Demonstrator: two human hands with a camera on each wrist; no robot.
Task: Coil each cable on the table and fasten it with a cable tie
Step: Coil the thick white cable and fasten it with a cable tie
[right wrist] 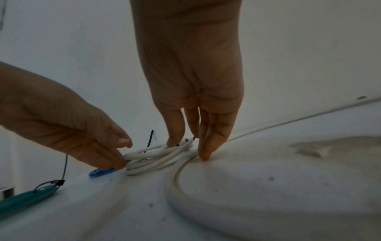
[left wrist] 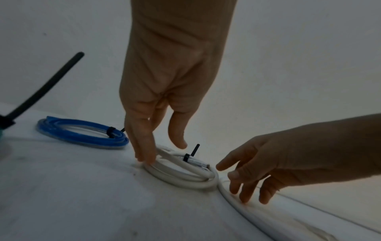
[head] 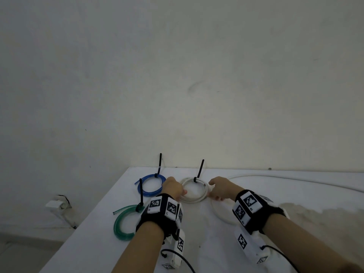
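On the bench [head: 285, 194], your left hand [head: 174, 189] and right hand [head: 218, 189], fingers straight and apart, steady the tied white coil [head: 195, 191] between them. Its black tie [head: 199, 171] stands upright, apparently already fastened.

Arms: bare, no sleeves.
Wrists: black fabric wrist bands [head: 157, 217] carrying white blocks printed with black square markers [head: 248, 200].
Cables: thin black cables [head: 185, 260] trailing from white camera units.

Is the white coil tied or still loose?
Tied: a black tie cinches the white coil, its tail sticking up.
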